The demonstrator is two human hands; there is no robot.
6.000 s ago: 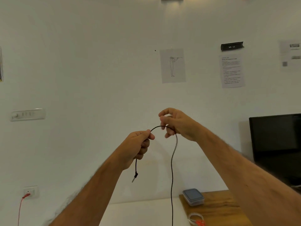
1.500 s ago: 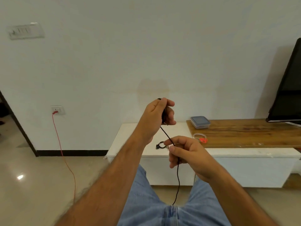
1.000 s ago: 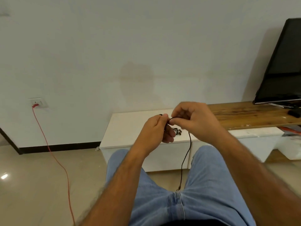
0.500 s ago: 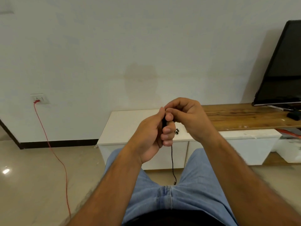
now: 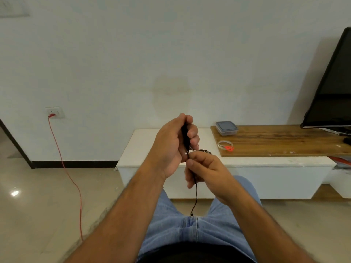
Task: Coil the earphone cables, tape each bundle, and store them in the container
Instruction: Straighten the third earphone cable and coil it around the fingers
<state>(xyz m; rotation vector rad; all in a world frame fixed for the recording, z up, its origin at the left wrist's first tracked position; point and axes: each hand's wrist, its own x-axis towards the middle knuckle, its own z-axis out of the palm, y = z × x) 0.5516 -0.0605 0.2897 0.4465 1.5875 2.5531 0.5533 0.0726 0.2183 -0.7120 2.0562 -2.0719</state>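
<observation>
My left hand (image 5: 171,146) grips a black coil of earphone cable (image 5: 185,138) upright between thumb and fingers. Just below it, my right hand (image 5: 206,170) pinches the loose tail of the same cable (image 5: 195,194), which hangs down to my lap. Behind my hands, another black earphone bundle (image 5: 206,151) lies on the white cabinet (image 5: 144,143), mostly hidden. A lidded clear plastic container (image 5: 226,128) stands on the wooden board (image 5: 275,140), with a roll of clear tape (image 5: 224,144) and red-handled scissors (image 5: 229,148) in front of it.
A black TV screen (image 5: 334,88) leans at the right end of the board. A red cord (image 5: 64,168) runs from a wall socket (image 5: 54,112) down across the shiny floor at left. My jeans-clad legs fill the foreground.
My right hand has dropped from the top of the coil to below my left hand, sliding along the cable tail. The view has shifted so that the container and tape show again.
</observation>
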